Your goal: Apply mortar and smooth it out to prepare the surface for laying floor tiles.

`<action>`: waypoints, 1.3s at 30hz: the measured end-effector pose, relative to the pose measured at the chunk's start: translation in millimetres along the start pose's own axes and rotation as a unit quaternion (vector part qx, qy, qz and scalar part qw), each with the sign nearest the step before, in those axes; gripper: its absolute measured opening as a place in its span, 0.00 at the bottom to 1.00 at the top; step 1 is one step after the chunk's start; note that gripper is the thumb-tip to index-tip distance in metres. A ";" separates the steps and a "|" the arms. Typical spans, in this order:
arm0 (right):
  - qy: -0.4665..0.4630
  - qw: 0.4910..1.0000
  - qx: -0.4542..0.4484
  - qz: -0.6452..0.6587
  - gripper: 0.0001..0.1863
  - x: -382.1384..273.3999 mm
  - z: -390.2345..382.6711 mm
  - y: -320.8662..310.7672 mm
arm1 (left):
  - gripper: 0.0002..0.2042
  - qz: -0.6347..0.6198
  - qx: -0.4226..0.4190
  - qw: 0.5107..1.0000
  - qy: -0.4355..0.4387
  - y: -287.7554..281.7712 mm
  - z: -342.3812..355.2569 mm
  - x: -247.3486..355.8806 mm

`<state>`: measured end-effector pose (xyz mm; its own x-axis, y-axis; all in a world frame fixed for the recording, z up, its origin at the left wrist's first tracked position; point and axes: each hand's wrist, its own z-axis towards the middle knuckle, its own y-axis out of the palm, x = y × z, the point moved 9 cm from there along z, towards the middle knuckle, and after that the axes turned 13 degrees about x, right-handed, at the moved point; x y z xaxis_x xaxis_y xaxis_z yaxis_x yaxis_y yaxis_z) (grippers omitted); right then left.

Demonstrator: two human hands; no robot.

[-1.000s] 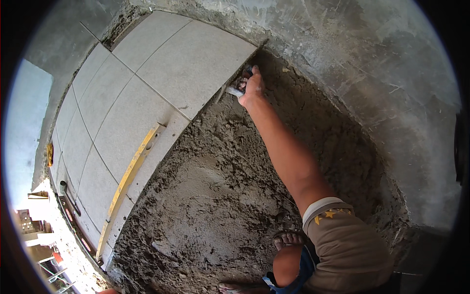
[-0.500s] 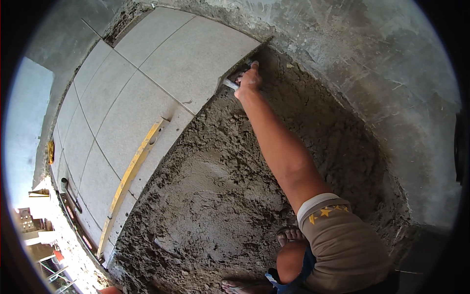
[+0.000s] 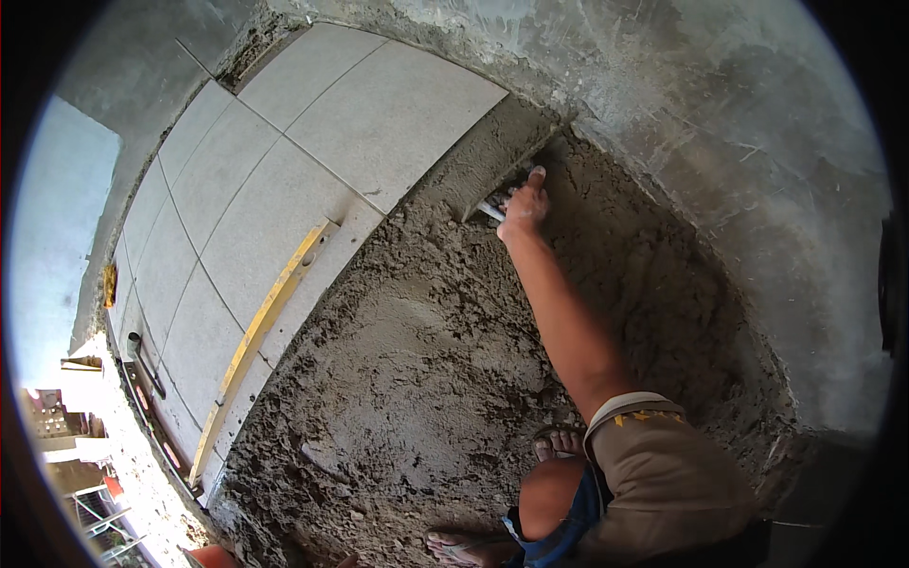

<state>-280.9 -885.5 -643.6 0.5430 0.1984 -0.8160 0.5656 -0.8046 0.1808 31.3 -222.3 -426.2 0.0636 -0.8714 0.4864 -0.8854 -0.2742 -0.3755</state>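
grey wet mortar bed is filling the middle and right of the floor, rough and lumpy, running up to the far plastered wall.

right hand: one, reaching far across the bed, fingers curled shut around the pale handle of a trowel; the blade is lying against a smoothed mortar strip just beside the edge of the laid tiles, at the far end near the wall. left hand: not showing.

tiles: pale grey, roughly eight showing in two rows along the left; the near ones are bending toward the rim and getting hard to count. yellow straightedge: one, lying along the tile edge on the left. sandalled feet: two, standing in the mortar near the lower edge. dark long tool: one, lying on the near-left tiles, kind not clear.

risks, as judged: the arm is stretching at full reach, so the body could be tipping forward and the feet could be pressing dents into the loose bed. the blade is working right at the tile edge, so a hard stroke could be smearing mortar onto the finished face or nudging the last tile out of line.
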 end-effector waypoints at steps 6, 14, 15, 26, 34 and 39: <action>0.021 0.985 -0.168 -0.015 0.24 -40.5 -32.0 -44.8 | 0.32 0.066 -0.009 0.996 0.064 -3.0 -3.1 9.0; -0.430 0.638 -0.242 -0.591 0.22 -134.1 -41.9 -89.0 | 0.29 0.094 -0.015 0.993 0.074 15.8 -5.2 39.8; -0.428 0.635 -0.244 -0.595 0.22 -134.0 -26.4 -97.8 | 0.29 0.093 -0.017 0.993 0.069 19.2 -5.7 44.7; -0.275 0.736 -0.185 -0.590 0.26 -140.5 80.3 -27.3 | 0.29 0.066 0.006 0.997 -0.033 42.1 -1.2 93.7; -0.456 0.540 -0.362 -0.608 0.23 -132.6 20.3 -65.8 | 0.28 0.225 0.011 0.971 0.075 56.6 21.5 138.6; -0.510 0.359 -0.351 -0.698 0.22 -137.9 7.9 -66.5 | 0.28 0.170 -0.009 0.980 0.101 50.9 43.8 130.9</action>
<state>-398.3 -863.8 -547.5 -0.8817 -0.4630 -0.0912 0.0549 0.0913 -0.9943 14.6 -368.1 -416.1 -0.3276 -0.8123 0.4826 -0.8478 0.0272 -0.5297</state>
